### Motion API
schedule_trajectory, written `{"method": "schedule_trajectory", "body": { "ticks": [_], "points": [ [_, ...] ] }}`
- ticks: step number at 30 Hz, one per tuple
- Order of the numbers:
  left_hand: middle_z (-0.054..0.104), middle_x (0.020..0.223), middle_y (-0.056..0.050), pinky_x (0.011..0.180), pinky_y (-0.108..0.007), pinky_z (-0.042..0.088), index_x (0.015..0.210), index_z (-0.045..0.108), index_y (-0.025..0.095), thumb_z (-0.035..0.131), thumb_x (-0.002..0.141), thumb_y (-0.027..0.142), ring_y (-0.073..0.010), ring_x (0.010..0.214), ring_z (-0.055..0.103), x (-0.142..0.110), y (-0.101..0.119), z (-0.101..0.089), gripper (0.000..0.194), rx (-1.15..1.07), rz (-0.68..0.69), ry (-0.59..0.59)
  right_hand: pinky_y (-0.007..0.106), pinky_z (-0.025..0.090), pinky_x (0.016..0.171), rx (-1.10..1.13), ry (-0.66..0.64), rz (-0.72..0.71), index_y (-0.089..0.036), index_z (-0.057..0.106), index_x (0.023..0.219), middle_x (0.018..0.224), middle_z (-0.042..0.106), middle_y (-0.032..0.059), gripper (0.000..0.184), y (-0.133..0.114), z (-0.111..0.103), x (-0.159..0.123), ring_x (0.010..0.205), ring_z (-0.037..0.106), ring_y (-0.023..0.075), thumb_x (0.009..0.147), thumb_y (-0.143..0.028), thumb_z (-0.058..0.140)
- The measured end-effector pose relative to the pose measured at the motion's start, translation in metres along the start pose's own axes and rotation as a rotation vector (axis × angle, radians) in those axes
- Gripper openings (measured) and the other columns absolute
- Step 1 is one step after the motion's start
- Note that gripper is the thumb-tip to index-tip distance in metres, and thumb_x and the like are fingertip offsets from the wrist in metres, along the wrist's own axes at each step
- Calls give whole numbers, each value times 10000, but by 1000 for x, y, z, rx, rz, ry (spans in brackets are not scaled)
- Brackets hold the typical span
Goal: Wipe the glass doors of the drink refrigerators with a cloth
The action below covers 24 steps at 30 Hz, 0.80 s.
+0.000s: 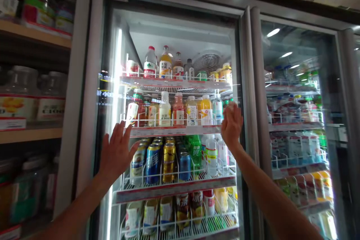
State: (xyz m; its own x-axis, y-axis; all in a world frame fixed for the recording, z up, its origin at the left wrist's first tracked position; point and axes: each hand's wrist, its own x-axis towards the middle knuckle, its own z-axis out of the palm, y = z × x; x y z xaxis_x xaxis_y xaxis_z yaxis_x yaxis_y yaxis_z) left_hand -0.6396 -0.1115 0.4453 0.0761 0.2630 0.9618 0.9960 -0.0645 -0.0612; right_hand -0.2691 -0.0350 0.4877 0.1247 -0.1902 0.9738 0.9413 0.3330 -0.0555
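My left hand [118, 152] is raised at the left side of a lit drinks cooler [90, 63], its fingers spread and nothing in them. It is at or close to the glass door [177, 18]; I cannot tell whether it touches. Toward the right edge of the same door is my right hand [232, 127], fingers bent together. A pale patch shows at its fingertips, and what it holds, if anything, cannot be made out. Behind the glass, bottles [178, 108] line the upper shelves. Cans [168, 163] and a green bottle [195, 152] stand on the shelf below.
A second glass-door cooler [295, 82] with drinks stands to the right, past a vertical door handle [249, 82]. On the left, wooden shelves [33, 135] carry large jars [19, 90]. More bottles and cans [150, 213] fill the cooler's lowest visible shelf.
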Motion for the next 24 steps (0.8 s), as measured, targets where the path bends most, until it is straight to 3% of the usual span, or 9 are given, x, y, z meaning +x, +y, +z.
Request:
{"method": "schedule_trajectory", "body": {
  "ticks": [2, 3, 6, 8, 12, 14, 18, 20, 24],
  "points": [
    [215, 1478, -156, 1091, -526, 118, 1384, 283, 111, 246, 888, 460, -291, 1372, 173, 0, -1, 0, 608, -2, 2, 16, 554, 271, 1039, 12, 101, 92, -193, 400, 1339, 1482, 242, 102, 468, 2, 3, 9, 1365, 199, 290, 874, -165, 353],
    [224, 1476, -154, 1094, -524, 111, 1382, 290, 117, 248, 888, 459, -287, 1370, 181, 2, -1, -1, 602, -3, 1, 34, 536, 270, 1050, 32, 82, 48, -196, 384, 1349, 1487, 232, 95, 481, -1, 4, 11, 1370, 185, 279, 872, -152, 349],
    [236, 1471, -158, 1098, -516, 109, 1372, 308, 116, 256, 886, 462, -280, 1369, 189, 13, -2, -4, 599, -7, -13, 96, 463, 244, 1092, 84, -175, -318, -271, 362, 1357, 1489, 245, 24, 518, -17, 3, 11, 1385, 151, 223, 858, -134, 384],
    [227, 1472, -170, 1093, -522, 119, 1369, 308, 96, 257, 885, 464, -286, 1370, 180, 24, -4, -7, 609, 1, -18, 108, 464, 239, 1092, 69, -245, -405, -294, 405, 1325, 1472, 286, 9, 491, -15, 3, 19, 1377, 180, 213, 859, -140, 388],
    [218, 1474, -173, 1080, -532, 143, 1376, 289, 87, 241, 883, 466, -294, 1370, 174, 43, -12, -10, 624, 35, -23, 57, 536, 297, 1029, 16, 63, 36, -193, 454, 1290, 1439, 322, 103, 442, 7, 15, 66, 1337, 269, 261, 864, -161, 342],
    [213, 1477, -168, 1078, -533, 141, 1376, 290, 90, 222, 881, 469, -292, 1371, 172, 46, -14, -11, 626, 45, -23, 38, 539, 296, 1029, 33, 107, 85, -162, 434, 1307, 1442, 309, 122, 462, -4, 25, 84, 1348, 243, 272, 857, -159, 333],
    [229, 1473, -160, 1086, -531, 115, 1364, 313, 95, 195, 881, 467, -279, 1367, 191, 46, -19, -14, 621, 73, -19, 36, 456, 266, 1079, 92, -168, -364, -246, 401, 1333, 1474, 282, 29, 480, -54, 33, 88, 1385, 154, 209, 864, -168, 334],
    [220, 1477, -154, 1088, -526, 115, 1363, 315, 98, 192, 879, 479, -275, 1368, 187, 48, -24, -19, 628, 90, -28, 47, 462, 244, 1088, 94, -228, -434, -282, 420, 1314, 1473, 288, 5, 471, -58, 31, 90, 1377, 187, 198, 862, -176, 346],
    [235, 1469, -167, 1075, -534, 156, 1358, 321, 75, 185, 875, 465, -278, 1363, 204, 61, -36, -30, 636, 131, -56, 16, 574, 262, 1034, 65, 12, 89, -194, 446, 1299, 1466, 285, 102, 468, -35, 31, 117, 1359, 215, 288, 842, -170, 349]
  ]
}}
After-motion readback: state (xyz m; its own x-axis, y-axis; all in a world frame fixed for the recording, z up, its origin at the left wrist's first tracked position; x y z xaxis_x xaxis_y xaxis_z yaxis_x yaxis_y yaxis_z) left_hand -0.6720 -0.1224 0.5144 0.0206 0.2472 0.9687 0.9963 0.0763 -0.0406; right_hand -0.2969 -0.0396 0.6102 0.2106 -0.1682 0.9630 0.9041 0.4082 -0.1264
